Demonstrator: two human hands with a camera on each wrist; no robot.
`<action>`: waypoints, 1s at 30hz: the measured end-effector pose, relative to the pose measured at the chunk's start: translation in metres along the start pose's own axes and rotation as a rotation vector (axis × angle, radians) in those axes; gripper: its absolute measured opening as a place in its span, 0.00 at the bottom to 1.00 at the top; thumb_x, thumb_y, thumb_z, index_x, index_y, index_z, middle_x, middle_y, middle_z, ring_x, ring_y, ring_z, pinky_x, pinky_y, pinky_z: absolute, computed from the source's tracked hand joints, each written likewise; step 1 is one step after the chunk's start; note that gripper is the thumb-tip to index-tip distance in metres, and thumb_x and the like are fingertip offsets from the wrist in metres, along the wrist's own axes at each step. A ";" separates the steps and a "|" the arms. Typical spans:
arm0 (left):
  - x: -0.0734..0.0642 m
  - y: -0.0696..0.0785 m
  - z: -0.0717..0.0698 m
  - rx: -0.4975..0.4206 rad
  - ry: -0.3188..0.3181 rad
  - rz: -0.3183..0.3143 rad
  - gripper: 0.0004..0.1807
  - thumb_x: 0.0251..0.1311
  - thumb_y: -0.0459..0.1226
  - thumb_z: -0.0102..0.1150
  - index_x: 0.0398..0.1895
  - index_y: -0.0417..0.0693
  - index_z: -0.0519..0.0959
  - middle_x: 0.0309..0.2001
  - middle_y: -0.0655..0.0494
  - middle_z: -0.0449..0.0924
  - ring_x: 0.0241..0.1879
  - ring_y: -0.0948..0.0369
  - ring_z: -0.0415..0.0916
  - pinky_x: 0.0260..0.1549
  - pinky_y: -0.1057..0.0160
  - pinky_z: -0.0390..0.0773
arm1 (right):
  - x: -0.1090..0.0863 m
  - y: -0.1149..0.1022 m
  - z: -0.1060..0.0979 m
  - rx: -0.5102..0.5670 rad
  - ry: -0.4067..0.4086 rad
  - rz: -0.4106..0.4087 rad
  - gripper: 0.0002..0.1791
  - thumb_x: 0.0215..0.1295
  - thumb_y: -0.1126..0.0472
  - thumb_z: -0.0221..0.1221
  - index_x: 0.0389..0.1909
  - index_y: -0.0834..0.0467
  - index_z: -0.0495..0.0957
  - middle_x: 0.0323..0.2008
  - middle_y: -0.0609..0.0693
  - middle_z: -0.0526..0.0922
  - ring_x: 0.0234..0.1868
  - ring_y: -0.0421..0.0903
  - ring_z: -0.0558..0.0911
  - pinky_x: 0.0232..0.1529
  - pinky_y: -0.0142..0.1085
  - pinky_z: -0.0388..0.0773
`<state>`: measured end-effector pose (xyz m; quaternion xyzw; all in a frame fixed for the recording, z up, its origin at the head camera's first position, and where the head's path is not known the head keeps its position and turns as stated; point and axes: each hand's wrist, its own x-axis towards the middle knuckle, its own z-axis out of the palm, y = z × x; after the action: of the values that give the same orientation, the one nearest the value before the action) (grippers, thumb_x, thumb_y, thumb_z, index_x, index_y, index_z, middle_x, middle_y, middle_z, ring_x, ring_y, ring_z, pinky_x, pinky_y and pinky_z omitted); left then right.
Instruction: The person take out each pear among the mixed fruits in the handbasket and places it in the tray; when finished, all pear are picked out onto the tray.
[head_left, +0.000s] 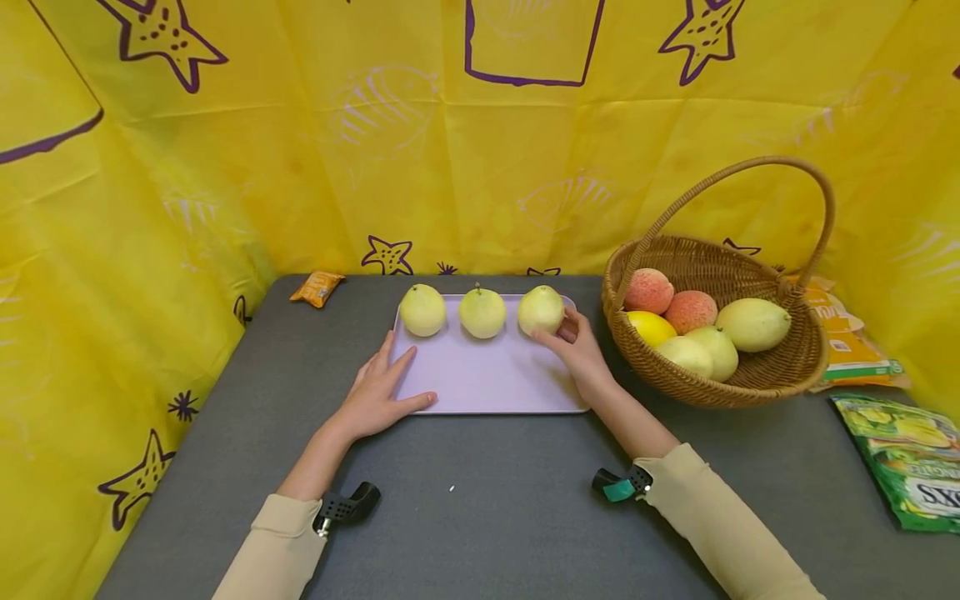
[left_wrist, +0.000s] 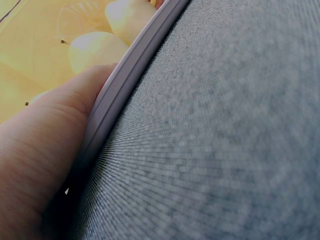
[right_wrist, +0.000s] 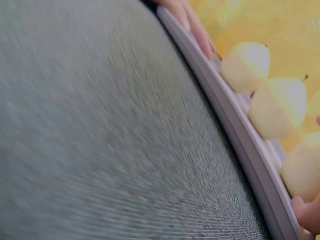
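Note:
On a lavender tray (head_left: 480, 379) three pale yellow-green pears stand in a row along the far side: a left pear (head_left: 423, 312), a middle pear (head_left: 482, 314) and a right pear (head_left: 540, 309). My right hand (head_left: 583, 354) holds the right pear between thumb and fingers, at the tray's right end. At the near left corner, my left hand (head_left: 378, 393) rests on the tray with fingers spread and thumb pointing inward. The left wrist view shows the left thumb (left_wrist: 65, 115) over the tray's rim. Some right-hand fingers are hidden behind the pear.
Right of the tray stands a wicker basket (head_left: 810, 367) with a tall handle, holding peaches, a lemon and several pale fruits. Beyond it lies an orange packet (head_left: 847, 342), with a green packet (head_left: 900, 458) nearer. A small orange packet (head_left: 318, 288) lies at the back left.

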<state>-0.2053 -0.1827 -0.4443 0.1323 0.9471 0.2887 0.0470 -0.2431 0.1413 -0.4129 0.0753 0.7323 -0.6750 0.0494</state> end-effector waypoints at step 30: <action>0.000 0.000 0.000 0.007 -0.002 -0.007 0.53 0.54 0.66 0.59 0.76 0.46 0.55 0.77 0.42 0.27 0.72 0.34 0.37 0.61 0.29 0.45 | -0.081 -0.002 -0.035 0.164 -0.317 0.035 0.36 0.69 0.61 0.57 0.73 0.66 0.54 0.72 0.61 0.56 0.65 0.55 0.66 0.57 0.34 0.72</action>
<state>-0.2053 -0.1828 -0.4446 0.1295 0.9485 0.2851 0.0485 -0.1630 0.1728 -0.3943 -0.0154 0.6565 -0.7348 0.1695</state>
